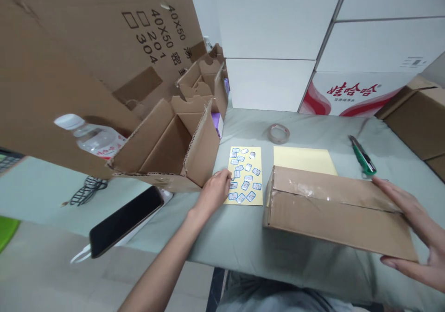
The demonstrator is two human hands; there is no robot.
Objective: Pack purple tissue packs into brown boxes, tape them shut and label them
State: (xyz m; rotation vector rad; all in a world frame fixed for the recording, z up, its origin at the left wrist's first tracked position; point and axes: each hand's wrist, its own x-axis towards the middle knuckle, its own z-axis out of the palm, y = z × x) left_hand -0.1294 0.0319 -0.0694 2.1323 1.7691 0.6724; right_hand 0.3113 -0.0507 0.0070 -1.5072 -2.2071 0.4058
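My left hand (218,186) is at the left edge of a yellow sheet of stickers (258,156), its fingers pressed together. Whether a sticker or the sheet's edge is between the fingertips I cannot make out. Several small white labels with blue borders lie scattered over that sheet. My right hand (422,228) grips the right end of a closed brown cardboard box (333,210), fingers on top and thumb at the lower near edge. Clear tape runs along the box's top seam. Behind the box, and partly covered by it, lies a plain yellow sheet (302,156).
A tape roll (278,134) and a green box cutter (362,156) lie farther back. Left are open cardboard boxes (167,145), a plastic bottle (93,136), a phone (125,219) and a coiled cable (88,191). White cartons (271,85) wall off the back; another brown box (417,117) stands right.
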